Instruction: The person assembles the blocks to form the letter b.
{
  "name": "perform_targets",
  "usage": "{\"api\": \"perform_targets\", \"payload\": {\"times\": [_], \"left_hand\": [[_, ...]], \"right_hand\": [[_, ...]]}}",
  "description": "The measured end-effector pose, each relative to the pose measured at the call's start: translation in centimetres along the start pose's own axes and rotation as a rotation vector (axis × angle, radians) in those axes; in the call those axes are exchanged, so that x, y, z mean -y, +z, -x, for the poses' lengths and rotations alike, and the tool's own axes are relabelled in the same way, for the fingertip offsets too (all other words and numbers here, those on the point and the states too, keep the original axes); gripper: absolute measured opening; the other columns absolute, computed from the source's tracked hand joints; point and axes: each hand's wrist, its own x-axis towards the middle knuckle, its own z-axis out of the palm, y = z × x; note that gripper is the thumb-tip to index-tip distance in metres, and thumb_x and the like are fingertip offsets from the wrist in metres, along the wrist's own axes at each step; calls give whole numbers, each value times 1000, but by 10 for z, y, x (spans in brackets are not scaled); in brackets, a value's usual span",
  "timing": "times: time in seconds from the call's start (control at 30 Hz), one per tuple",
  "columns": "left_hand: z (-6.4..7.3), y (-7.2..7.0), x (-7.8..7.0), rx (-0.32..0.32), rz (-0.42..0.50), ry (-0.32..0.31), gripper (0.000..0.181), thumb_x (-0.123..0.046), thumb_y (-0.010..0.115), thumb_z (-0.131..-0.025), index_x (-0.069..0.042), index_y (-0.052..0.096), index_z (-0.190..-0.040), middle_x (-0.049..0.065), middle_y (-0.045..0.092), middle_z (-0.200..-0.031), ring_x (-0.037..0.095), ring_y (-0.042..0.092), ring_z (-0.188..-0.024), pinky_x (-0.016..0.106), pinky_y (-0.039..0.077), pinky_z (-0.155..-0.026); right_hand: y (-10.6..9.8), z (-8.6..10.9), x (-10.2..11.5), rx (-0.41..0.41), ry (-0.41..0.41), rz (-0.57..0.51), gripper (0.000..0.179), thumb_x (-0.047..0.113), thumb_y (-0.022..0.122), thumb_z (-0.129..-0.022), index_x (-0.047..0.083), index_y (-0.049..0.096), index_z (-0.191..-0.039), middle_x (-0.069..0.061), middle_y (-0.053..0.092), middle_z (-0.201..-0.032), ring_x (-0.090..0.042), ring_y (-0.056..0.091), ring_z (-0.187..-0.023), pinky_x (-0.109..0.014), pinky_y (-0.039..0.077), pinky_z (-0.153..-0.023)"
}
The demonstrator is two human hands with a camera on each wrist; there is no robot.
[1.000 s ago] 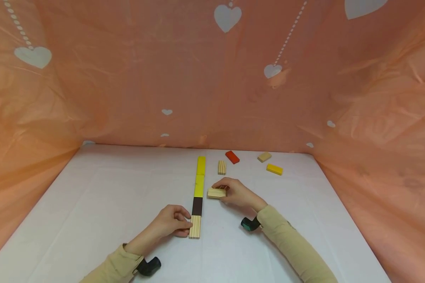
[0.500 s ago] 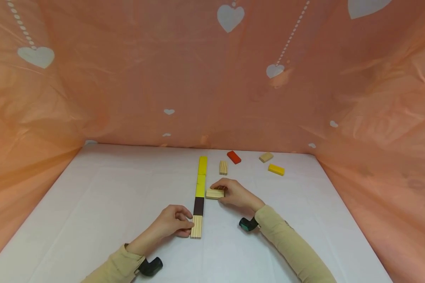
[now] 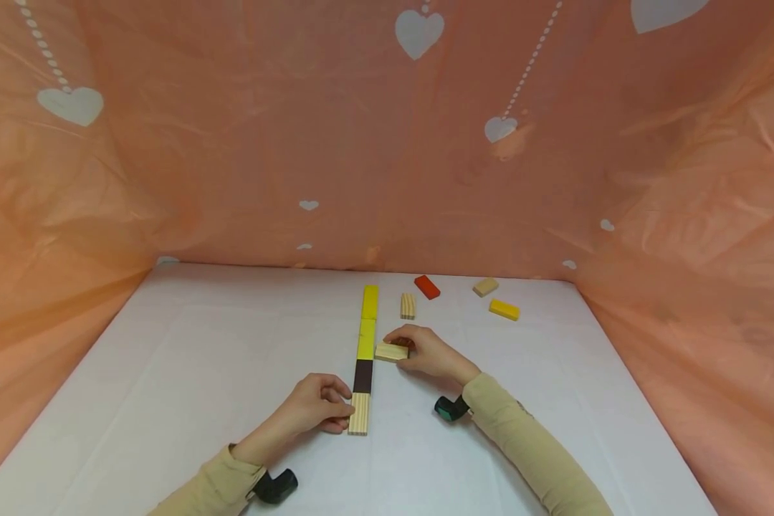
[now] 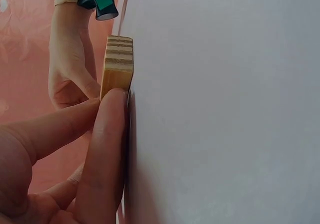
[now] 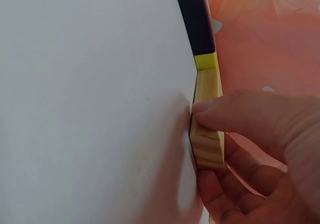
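A straight row runs away from me on the table, made of two yellow blocks (image 3: 366,338), a dark brown block (image 3: 363,376) and a striped wooden block (image 3: 359,414) at the near end. My left hand (image 3: 316,405) touches the left side of that striped block with thumb and fingertips, without reaching round it. To the right of the row, my right hand (image 3: 428,352) pinches a pale wooden block (image 3: 390,352) between thumb and fingers. This block lies crosswise, its left end against the near yellow block's side, as the yellow strip (image 5: 205,61) in the right wrist view shows.
Behind the right hand lie a striped wooden block (image 3: 408,306), a red block (image 3: 427,287), a pale wooden block (image 3: 486,287) and a yellow block (image 3: 504,309). A white cloth (image 3: 187,358) covers the table, with an orange heart-patterned curtain (image 3: 264,158) around it.
My right hand has slid the pale wooden block slightly left, closing the small gap to the row. The left hand stays at the striped block. The head view has shifted a little.
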Motion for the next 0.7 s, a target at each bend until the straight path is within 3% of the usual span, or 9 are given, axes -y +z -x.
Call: {"api": "perform_targets", "payload": {"times": [0.3, 0.7], "left_hand": [[0, 0, 1, -9, 18, -15, 24, 4, 71, -82, 9, 58, -101, 11, 62, -76, 15, 64, -58, 31, 61, -55], [-2, 0, 3, -9, 33, -20, 25, 4, 71, -81, 9, 58, -101, 12, 60, -78, 16, 65, -59, 32, 61, -56]], "right_hand": [[0, -3, 2, 4, 62, -18, 39, 3, 72, -82, 8, 62, -120, 3, 61, -110, -13, 55, -95, -27, 51, -89], [-2, -7, 1, 1, 64, -10, 40, 3, 73, -83, 7, 62, -121, 1, 61, -112, -14, 55, -95, -28, 51, -88]]}}
